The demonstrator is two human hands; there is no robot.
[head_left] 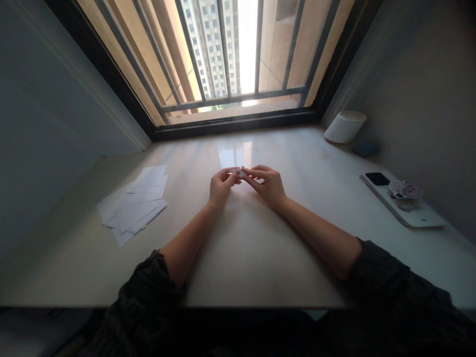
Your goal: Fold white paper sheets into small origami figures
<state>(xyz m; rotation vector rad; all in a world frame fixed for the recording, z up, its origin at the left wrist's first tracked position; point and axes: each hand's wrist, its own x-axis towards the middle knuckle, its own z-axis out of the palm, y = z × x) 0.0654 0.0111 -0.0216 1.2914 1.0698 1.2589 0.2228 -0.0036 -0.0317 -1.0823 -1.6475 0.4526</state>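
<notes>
A small white piece of paper (242,173), seemingly folded, is pinched between my two hands above the middle of the sill. My left hand (220,187) grips its left side, thumb and fingers closed. From the other side, my right hand (268,185) holds it between thumb and fingertips. Fingers cover most of the paper, so its full shape is hidden. Off to the left of my hands lies a loose pile of white paper sheets (139,203), overlapping at different angles.
The pale, glossy windowsill (256,263) runs up to a dark-framed window with bars (238,119). At the back right stands a white cylindrical object (345,127), with a dark item (365,148) beside it. A white phone (427,217) with a round grip (406,189) lies at right.
</notes>
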